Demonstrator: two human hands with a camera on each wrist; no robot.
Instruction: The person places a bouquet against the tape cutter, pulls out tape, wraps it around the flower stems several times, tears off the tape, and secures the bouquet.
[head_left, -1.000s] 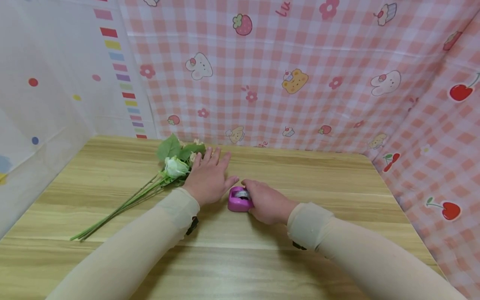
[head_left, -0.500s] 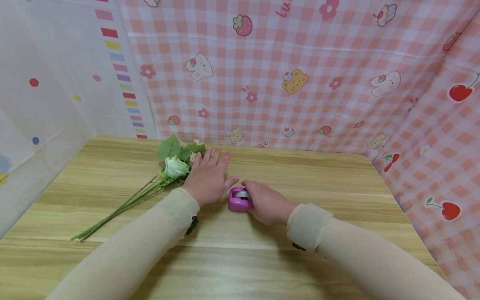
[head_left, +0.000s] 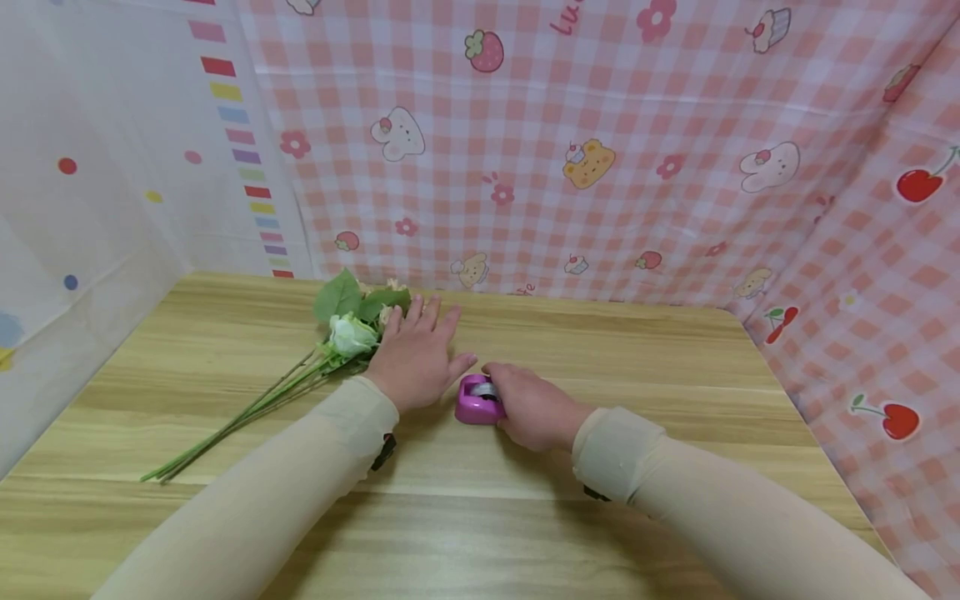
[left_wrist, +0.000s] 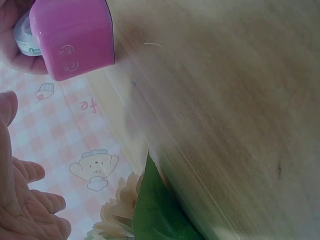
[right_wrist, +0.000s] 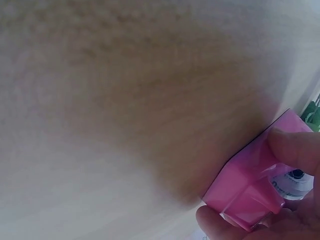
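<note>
A pink tape dispenser (head_left: 472, 410) with a clear roll of tape in it stands on the wooden table. My right hand (head_left: 536, 408) grips it from the right; in the right wrist view the thumb and fingers are around the dispenser (right_wrist: 245, 185). My left hand (head_left: 416, 358) is spread with straight fingers beside the flower heads, its thumb pointing toward the dispenser. A white rose (head_left: 352, 335) with green leaves (head_left: 338, 296) and paler blossoms lies just left of that hand, partly covered by it. In the left wrist view a leaf (left_wrist: 157, 205) and a cream blossom (left_wrist: 122, 202) show past the fingers.
The long green stems (head_left: 232, 423) stretch toward the table's front left. Behind the wooden table (head_left: 660, 358) hangs a pink checked cloth (head_left: 540, 108) with cartoon prints. A white dotted cloth (head_left: 112, 108) closes off the left side, and checked cloth with cherries the right.
</note>
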